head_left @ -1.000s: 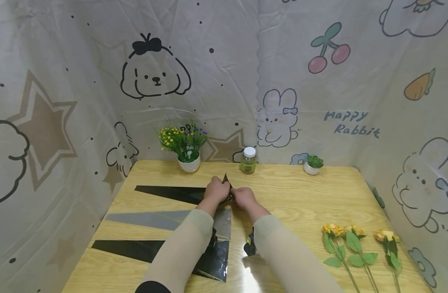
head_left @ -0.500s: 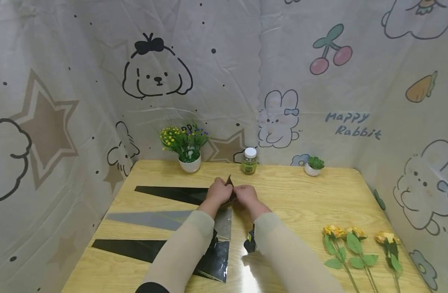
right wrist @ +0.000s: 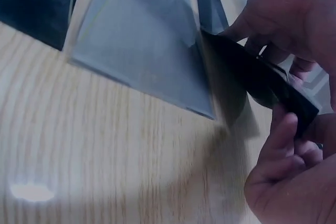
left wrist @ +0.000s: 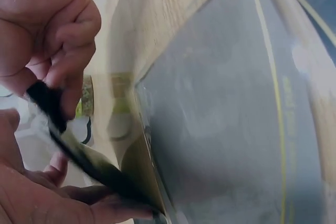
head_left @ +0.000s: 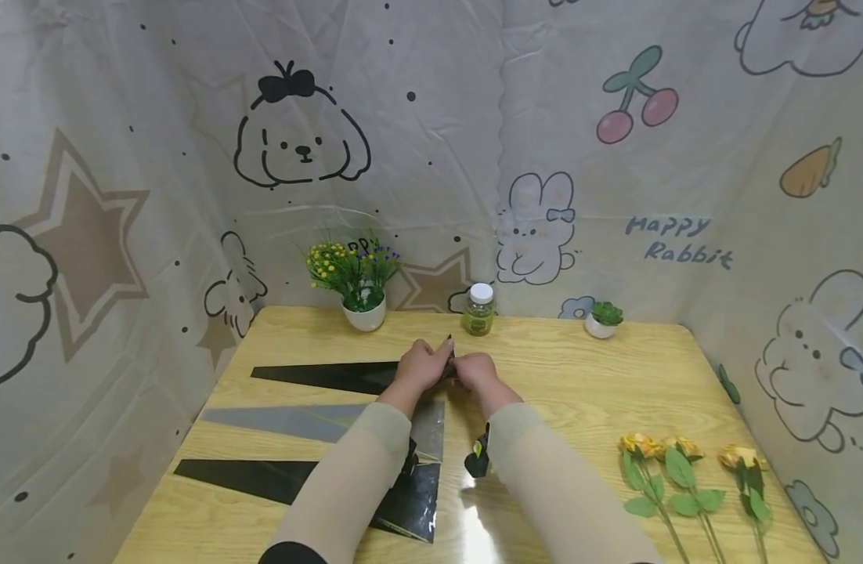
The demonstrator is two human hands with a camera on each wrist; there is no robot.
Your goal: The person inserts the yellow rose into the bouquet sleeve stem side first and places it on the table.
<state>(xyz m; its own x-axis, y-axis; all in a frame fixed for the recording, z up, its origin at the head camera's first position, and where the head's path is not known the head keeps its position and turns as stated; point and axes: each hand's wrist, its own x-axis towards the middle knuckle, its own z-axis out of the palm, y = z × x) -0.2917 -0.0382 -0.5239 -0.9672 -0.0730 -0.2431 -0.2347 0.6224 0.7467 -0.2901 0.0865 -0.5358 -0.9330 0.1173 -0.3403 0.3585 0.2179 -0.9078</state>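
Note:
In the head view, a long tapered black flower sleeve (head_left: pixel 319 377) lies farthest back, its narrow tip pointing left. My left hand (head_left: pixel 420 368) grips its wide right end from the left side. On the other side of that end, my right hand (head_left: pixel 476 371) pinches the edge with curled fingers. The right wrist view shows the sleeve's dark wide end (right wrist: pixel 257 74) lifted off the table between both hands. Nearer me lie a grey translucent sleeve (head_left: pixel 283 421) and another black sleeve (head_left: pixel 248 479), both partly hidden by my left arm.
Several yellow artificial roses (head_left: pixel 640 448) lie on the wooden table (head_left: pixel 579 399) at the right. Along the back edge stand a potted flowering plant (head_left: pixel 364 313), a white-capped jar (head_left: pixel 478 311) and a small succulent (head_left: pixel 602 319). A patterned cloth (head_left: pixel 431 141) hangs behind.
The sleeve's raised corner has shifted right between my hands. Its narrow tip has moved slightly left and closer to me. Both hands keep hold of the wide end.

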